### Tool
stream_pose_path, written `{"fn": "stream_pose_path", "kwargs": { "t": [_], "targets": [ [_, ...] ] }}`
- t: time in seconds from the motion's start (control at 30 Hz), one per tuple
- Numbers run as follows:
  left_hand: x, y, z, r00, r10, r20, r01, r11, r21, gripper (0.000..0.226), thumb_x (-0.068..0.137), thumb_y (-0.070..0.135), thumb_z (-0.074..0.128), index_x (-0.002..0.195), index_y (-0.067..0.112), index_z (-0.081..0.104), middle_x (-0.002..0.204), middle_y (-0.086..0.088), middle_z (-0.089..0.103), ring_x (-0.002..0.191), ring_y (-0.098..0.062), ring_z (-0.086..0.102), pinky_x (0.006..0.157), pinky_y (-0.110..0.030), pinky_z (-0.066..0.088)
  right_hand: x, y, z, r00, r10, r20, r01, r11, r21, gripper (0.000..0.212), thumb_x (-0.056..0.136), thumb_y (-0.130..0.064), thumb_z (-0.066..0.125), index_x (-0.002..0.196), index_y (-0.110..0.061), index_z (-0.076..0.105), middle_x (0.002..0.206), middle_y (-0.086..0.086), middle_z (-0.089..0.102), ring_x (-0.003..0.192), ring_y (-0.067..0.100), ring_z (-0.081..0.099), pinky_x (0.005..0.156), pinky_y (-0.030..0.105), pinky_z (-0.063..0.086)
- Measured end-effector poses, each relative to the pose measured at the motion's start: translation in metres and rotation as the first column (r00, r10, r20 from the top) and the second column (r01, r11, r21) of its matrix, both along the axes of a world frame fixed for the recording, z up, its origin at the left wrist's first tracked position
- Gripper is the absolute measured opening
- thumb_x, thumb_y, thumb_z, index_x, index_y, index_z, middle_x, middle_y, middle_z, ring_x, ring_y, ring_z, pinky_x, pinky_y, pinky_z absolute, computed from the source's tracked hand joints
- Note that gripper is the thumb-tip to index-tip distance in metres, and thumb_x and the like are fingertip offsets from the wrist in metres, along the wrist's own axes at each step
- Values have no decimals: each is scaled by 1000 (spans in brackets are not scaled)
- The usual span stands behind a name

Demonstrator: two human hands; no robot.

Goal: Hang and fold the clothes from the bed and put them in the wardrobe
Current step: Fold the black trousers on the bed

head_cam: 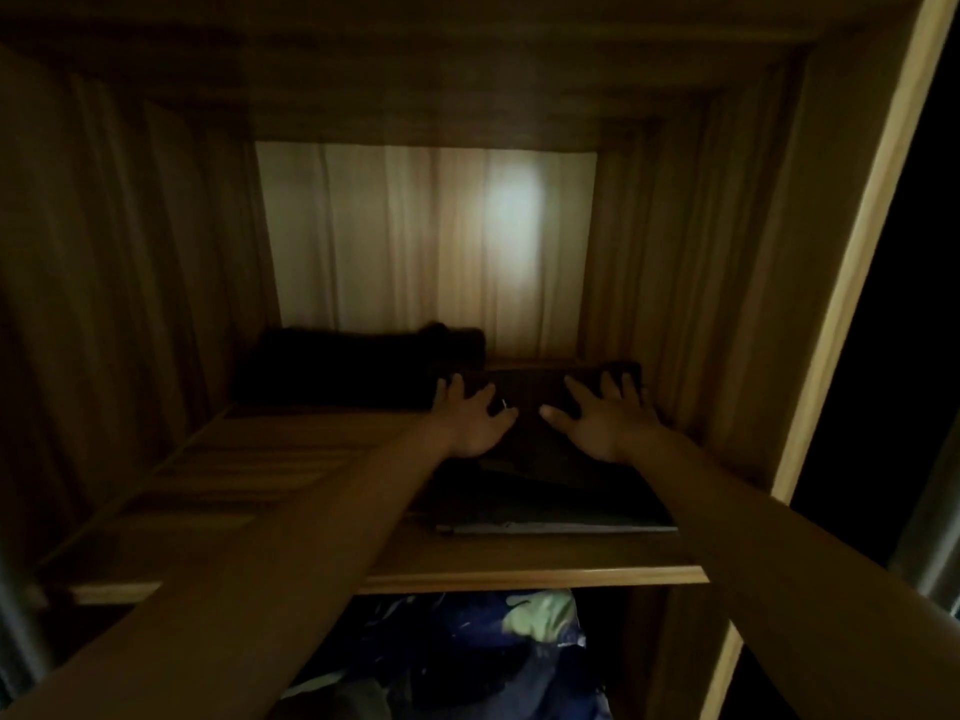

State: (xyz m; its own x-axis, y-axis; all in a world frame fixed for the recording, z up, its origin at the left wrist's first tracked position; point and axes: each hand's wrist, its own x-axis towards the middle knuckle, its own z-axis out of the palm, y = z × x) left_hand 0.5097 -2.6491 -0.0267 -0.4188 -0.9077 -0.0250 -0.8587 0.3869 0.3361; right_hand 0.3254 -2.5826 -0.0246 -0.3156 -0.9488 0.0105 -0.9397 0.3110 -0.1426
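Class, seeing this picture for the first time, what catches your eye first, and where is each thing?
The left hand and right hand lie flat, fingers spread, on a dark folded garment at the right of the wooden wardrobe shelf. Behind and above, a bright patch of light glows on the pale back panel.

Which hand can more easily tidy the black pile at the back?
Probably the left hand: its fingers lie right beside the black pile; the right hand rests farther away on the folded garment.
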Motion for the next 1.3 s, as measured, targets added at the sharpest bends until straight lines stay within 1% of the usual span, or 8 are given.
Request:
{"fn": "stream_pose_path", "kwargs": {
  "t": [0.13, 0.27, 0.5, 0.73, 0.97, 1.13, 1.2, 1.3],
  "targets": [
    [-2, -6, -9, 1000, 26, 13, -27, 998, 49, 74, 98, 68, 24, 159, 30, 7, 165, -13, -13, 151, -35, -14, 122, -45, -2, -5, -12, -6, 985, -25, 169, 21, 999, 27, 92, 83, -87, 33, 159, -43, 4, 168, 9, -9, 153, 37, -6, 124, 53, 5],
    [-1, -4, -8, 998, 52, -24, -51, 998, 47, 73, 97, 68, 27, 159, 31, 12, 166, -10, -8, 152, -33, -9, 122, -45, 1, -8, -15, -6, 979, -22, 202, 12, 999, 53, 95, 82, -88, 34, 159, -40, 7, 168, 9, -8, 153, 38, 1, 123, 54, 12],
    [0, 1, -10, 996, 71, -47, -69, 997, 34, 74, 97, 69, 29, 158, 31, 15, 167, -9, -5, 153, -30, -6, 123, -43, 3, -8, -10, -7, 981, 5, 192, -11, 999, 30, 89, 85, -86, 32, 159, -41, 8, 168, 9, -7, 153, 39, -1, 123, 55, 9],
    [2, -1, -10, 997, 54, -49, -52, 998, 34, 74, 96, 69, 29, 158, 31, 14, 167, -10, -6, 153, -31, -5, 124, -44, 4, -8, -7, -8, 987, 1, 158, 1, 1000, -12, 88, 85, -86, 32, 159, -41, 14, 168, 10, -1, 153, 38, 4, 124, 50, 13],
    [5, -2, -11, 999, -9, -52, 10, 1000, 14, 74, 97, 68, 28, 159, 29, 14, 166, -13, -8, 152, -35, -7, 123, -43, 4, 11, 10, 2, 994, -71, -80, 65, 996, -68, 70, 94, -74, 30, 153, -36, 33, 158, 11, 33, 141, 37, 34, 112, 52, 34],
    [22, 0, -4, 991, -108, -83, 114, 991, 68, 81, 93, 74, 30, 159, 31, 11, 165, -11, -15, 151, -35, -14, 122, -52, 2, 27, 29, 11, 992, -123, -37, 122, 992, -18, 67, 97, -70, 34, 152, -33, 37, 156, 9, 38, 139, 32, 40, 112, 49, 36],
    [29, 6, 5, 983, -177, -50, 180, 983, 44, 82, 92, 75, 31, 158, 28, 17, 166, -12, -7, 152, -36, -9, 122, -54, 6, 35, 49, 14, 991, -130, -16, 129, 991, -40, 64, 99, -65, 36, 151, -28, 41, 153, 9, 43, 136, 30, 44, 111, 45, 39],
    [32, 26, 21, 940, -338, -44, 336, 941, -38, 75, 93, 69, 42, 151, 22, 38, 161, -9, 28, 148, -33, 24, 119, -51, 23, 52, 91, 15, 988, -151, -17, 150, 986, -72, 57, 102, -57, 38, 147, -24, 47, 144, 10, 52, 128, 29, 51, 103, 39, 42]
  ]
}}
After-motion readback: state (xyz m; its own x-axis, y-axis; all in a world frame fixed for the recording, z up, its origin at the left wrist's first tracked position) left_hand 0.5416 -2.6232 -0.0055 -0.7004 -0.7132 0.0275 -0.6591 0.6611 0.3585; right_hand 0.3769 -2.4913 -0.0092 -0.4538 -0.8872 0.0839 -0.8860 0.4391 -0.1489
